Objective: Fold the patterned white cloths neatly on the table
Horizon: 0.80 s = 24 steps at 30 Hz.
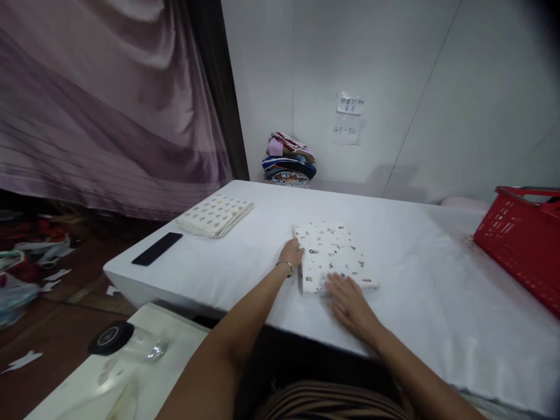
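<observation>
The fingers [338, 284] of the right hand [353, 308] are blurred, lying slightly spread at the near edge of a printed cloth [329, 256], with no pinch to be seen. The fingers of the left hand [290, 254] meet the cloth's left edge; I cannot tell whether they pinch it or only press against it.

Nearest, in front of the cloth and well to its left, a clear jar [144, 345] with a black lid [109, 337] is on a lower white surface [151, 318].

The cloth itself lies on the white-covered surface [411, 251] as a flat, roughly rectangular block, so its folding looks mostly done; whether another fold or only some smoothing is left, I cannot tell.

Left of the cloth is a dark strip [157, 249], and left and a little beyond it lies a second folded cloth [214, 214]. That one is in a flat block with no hand on it, so it looks finished.

Well to the right of the cloth stands a red basket [520, 245]. Beyond the cloth and slightly left is a stack of fabrics [289, 162].
</observation>
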Each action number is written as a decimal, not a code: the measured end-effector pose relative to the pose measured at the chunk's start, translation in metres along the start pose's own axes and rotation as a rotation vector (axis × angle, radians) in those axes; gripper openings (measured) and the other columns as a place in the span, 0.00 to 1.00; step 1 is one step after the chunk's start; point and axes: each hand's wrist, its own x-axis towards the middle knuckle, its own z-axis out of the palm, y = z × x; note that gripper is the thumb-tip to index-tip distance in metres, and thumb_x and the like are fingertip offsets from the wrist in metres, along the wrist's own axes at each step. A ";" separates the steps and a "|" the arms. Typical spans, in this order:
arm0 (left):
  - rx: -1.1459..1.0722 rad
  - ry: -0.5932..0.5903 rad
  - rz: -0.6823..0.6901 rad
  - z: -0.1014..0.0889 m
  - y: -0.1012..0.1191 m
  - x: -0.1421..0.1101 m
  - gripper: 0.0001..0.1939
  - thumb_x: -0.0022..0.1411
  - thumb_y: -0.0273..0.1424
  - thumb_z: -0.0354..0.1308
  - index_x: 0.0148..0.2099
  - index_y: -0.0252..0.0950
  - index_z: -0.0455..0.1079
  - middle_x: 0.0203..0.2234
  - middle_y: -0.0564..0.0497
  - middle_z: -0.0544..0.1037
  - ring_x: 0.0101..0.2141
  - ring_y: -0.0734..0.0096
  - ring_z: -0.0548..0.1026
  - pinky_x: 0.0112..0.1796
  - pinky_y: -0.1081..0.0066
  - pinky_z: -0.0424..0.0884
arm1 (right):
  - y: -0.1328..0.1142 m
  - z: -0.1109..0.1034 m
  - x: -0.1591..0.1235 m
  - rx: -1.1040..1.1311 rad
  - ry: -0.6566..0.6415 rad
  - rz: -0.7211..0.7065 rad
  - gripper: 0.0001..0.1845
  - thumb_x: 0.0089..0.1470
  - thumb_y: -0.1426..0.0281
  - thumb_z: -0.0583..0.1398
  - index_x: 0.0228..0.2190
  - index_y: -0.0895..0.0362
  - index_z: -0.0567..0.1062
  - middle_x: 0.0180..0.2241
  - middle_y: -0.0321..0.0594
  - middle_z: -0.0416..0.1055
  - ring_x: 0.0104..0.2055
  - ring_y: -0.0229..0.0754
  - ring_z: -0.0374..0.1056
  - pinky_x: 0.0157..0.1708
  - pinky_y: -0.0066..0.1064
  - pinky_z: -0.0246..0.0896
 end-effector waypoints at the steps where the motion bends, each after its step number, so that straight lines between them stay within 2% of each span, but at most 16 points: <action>1: -0.015 -0.008 -0.028 0.001 -0.001 -0.009 0.23 0.59 0.33 0.54 0.57 0.37 0.62 0.55 0.45 0.68 0.52 0.65 0.67 0.51 0.72 0.62 | 0.013 -0.004 -0.003 -0.006 0.058 0.081 0.26 0.59 0.66 0.49 0.59 0.53 0.58 0.61 0.44 0.54 0.63 0.48 0.46 0.59 0.52 0.43; 4: -0.072 -0.054 -0.121 0.005 -0.004 -0.034 0.25 0.58 0.36 0.56 0.57 0.37 0.60 0.50 0.45 0.72 0.46 0.67 0.73 0.44 0.73 0.66 | 0.054 -0.019 -0.010 0.006 0.153 0.417 0.27 0.57 0.60 0.51 0.57 0.57 0.62 0.58 0.49 0.59 0.60 0.53 0.53 0.54 0.50 0.52; 7: -0.105 -0.086 -0.166 0.010 -0.007 -0.051 0.27 0.56 0.38 0.58 0.57 0.37 0.59 0.44 0.47 0.75 0.41 0.68 0.75 0.39 0.74 0.68 | 0.084 -0.033 -0.009 0.148 0.071 0.749 0.32 0.56 0.54 0.51 0.57 0.58 0.62 0.49 0.49 0.69 0.48 0.51 0.67 0.45 0.42 0.63; 9: -0.118 -0.108 -0.170 0.010 -0.009 -0.058 0.28 0.56 0.39 0.58 0.57 0.37 0.58 0.41 0.48 0.77 0.39 0.68 0.75 0.38 0.73 0.68 | 0.092 -0.037 -0.004 0.281 0.015 0.865 0.34 0.55 0.52 0.52 0.57 0.58 0.61 0.39 0.45 0.73 0.38 0.46 0.71 0.38 0.37 0.65; 11: -0.126 -0.120 -0.177 0.008 -0.009 -0.061 0.27 0.57 0.39 0.57 0.56 0.37 0.58 0.39 0.48 0.77 0.38 0.68 0.76 0.37 0.73 0.69 | 0.093 -0.038 0.002 0.374 -0.014 0.906 0.36 0.52 0.52 0.55 0.57 0.58 0.61 0.34 0.42 0.73 0.32 0.43 0.70 0.34 0.34 0.65; 14: -0.143 -0.104 -0.196 0.005 -0.006 -0.066 0.25 0.56 0.38 0.58 0.53 0.36 0.59 0.37 0.48 0.77 0.36 0.68 0.76 0.35 0.73 0.69 | 0.097 -0.038 0.008 0.512 -0.043 0.923 0.38 0.47 0.57 0.61 0.58 0.59 0.61 0.33 0.42 0.73 0.28 0.41 0.68 0.28 0.32 0.64; 16: -0.200 -0.099 -0.209 0.011 0.000 -0.072 0.21 0.56 0.35 0.59 0.50 0.36 0.60 0.36 0.48 0.77 0.34 0.70 0.76 0.32 0.74 0.70 | 0.108 -0.043 0.010 0.590 -0.028 0.917 0.37 0.46 0.60 0.62 0.57 0.59 0.63 0.32 0.42 0.72 0.28 0.40 0.68 0.27 0.31 0.63; 19: -0.367 -0.165 -0.246 0.038 0.019 -0.087 0.17 0.55 0.32 0.59 0.46 0.37 0.60 0.36 0.49 0.76 0.27 0.75 0.75 0.24 0.77 0.69 | 0.143 -0.058 0.017 0.552 0.045 0.893 0.35 0.43 0.65 0.64 0.53 0.61 0.67 0.30 0.42 0.72 0.29 0.42 0.68 0.30 0.32 0.63; 21: -0.440 -0.271 -0.247 0.062 0.036 -0.098 0.18 0.54 0.31 0.60 0.46 0.38 0.59 0.34 0.51 0.76 0.22 0.78 0.72 0.21 0.77 0.68 | 0.171 -0.071 0.025 0.463 0.073 0.894 0.35 0.43 0.68 0.63 0.54 0.64 0.67 0.32 0.44 0.72 0.31 0.43 0.68 0.32 0.33 0.63; 24: -0.436 -0.375 -0.123 0.090 0.057 -0.112 0.17 0.52 0.33 0.62 0.43 0.38 0.63 0.31 0.52 0.75 0.20 0.80 0.71 0.21 0.77 0.67 | 0.201 -0.084 0.037 0.226 0.102 0.945 0.31 0.46 0.70 0.61 0.53 0.66 0.67 0.39 0.50 0.73 0.37 0.47 0.69 0.38 0.36 0.63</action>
